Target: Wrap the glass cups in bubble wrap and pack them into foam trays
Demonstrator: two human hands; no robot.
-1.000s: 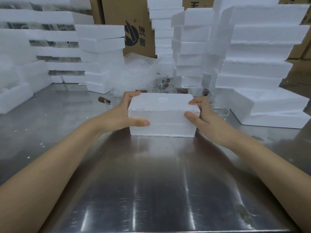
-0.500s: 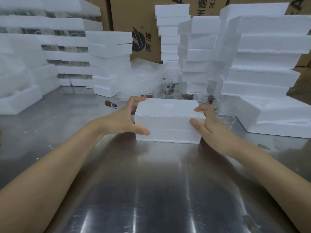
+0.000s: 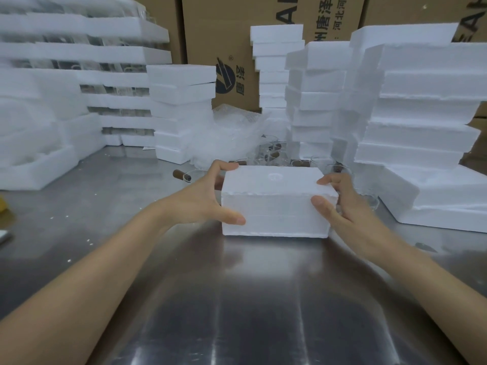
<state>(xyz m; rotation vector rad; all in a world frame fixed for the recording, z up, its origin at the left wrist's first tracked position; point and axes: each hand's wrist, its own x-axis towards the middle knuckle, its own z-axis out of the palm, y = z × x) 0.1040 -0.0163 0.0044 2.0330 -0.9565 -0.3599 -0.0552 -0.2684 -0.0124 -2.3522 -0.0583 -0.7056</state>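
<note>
A closed white foam box [image 3: 276, 201], two tray halves stacked, rests on the steel table [image 3: 237, 299] in front of me. My left hand [image 3: 203, 198] grips its left end, thumb on the front face, fingers on the top edge. On the right end, my right hand [image 3: 340, 204] holds it the same way. Behind the box stand several glass cups with brown wooden handles [image 3: 271, 154], partly hidden. A heap of clear bubble wrap [image 3: 226, 135] lies behind them.
Tall stacks of white foam trays stand at the right [image 3: 416, 122], centre back [image 3: 311, 101] and left [image 3: 181, 111]. More foam trays [image 3: 34, 164] fill the far left. Cardboard cartons [image 3: 218, 35] form the back wall. One glass cup [image 3: 184, 176] lies left of the box.
The view has tilted up slightly, so everything sits lower in the frame. Both hands keep the same grip on the foam box, which stays on the table.
</note>
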